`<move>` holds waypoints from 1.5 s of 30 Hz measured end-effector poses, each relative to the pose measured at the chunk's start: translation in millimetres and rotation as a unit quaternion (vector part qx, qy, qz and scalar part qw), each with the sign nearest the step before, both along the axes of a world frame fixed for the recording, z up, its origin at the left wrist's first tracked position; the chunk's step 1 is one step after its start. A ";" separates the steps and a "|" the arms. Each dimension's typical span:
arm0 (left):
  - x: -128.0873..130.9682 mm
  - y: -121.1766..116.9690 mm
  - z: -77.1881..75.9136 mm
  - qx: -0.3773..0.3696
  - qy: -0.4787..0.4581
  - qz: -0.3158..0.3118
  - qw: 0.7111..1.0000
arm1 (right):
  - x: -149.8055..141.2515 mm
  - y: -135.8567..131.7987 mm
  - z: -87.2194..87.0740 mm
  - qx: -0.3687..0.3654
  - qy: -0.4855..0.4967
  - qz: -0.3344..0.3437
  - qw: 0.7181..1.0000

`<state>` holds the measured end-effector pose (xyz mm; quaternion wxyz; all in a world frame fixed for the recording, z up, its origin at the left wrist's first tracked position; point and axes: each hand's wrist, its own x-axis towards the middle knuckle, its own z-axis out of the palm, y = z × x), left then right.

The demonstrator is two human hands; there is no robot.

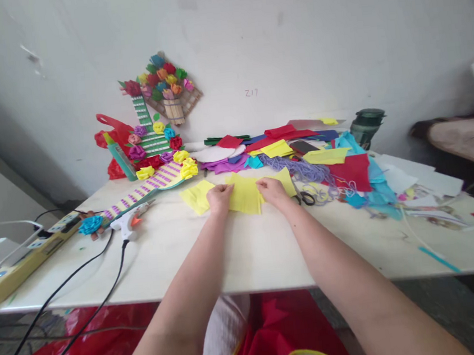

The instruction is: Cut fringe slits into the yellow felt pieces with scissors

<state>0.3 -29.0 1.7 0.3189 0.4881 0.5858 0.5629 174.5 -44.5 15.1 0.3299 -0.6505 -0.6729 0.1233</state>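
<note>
A sheet of yellow crepe paper stretches between my two hands over the middle of the white table. My left hand pinches it on one side, fingers closed. On the other side my right hand grips it the same way. More yellow paper spreads out to the left of my left hand. Just right of my right hand, partly covered, are scissors with black handles. Behind the paper lies a tangle of purple yarn.
To the left are a hot glue gun with trailing cables, a guitar-shaped craft with paper flowers and a power strip. Coloured paper piles up at the back. A dark bottle stands back right, near white paper scraps.
</note>
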 end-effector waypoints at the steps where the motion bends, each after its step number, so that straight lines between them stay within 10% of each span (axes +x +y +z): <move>1: -0.4 1.1 -1.0 0.003 -0.007 0.002 1.000 | 0.4 -1.4 1.3 -0.009 -0.005 -0.009 1.000; 17: -0.9 -1.8 2.9 -0.007 -0.025 0.017 1.000 | 2.0 -3.9 4.1 -0.010 -0.108 -0.084 0.991; 45: 2.7 -6.8 6.0 0.034 -0.078 -0.013 0.996 | 3.1 10.7 -8.7 -0.061 0.399 0.025 0.915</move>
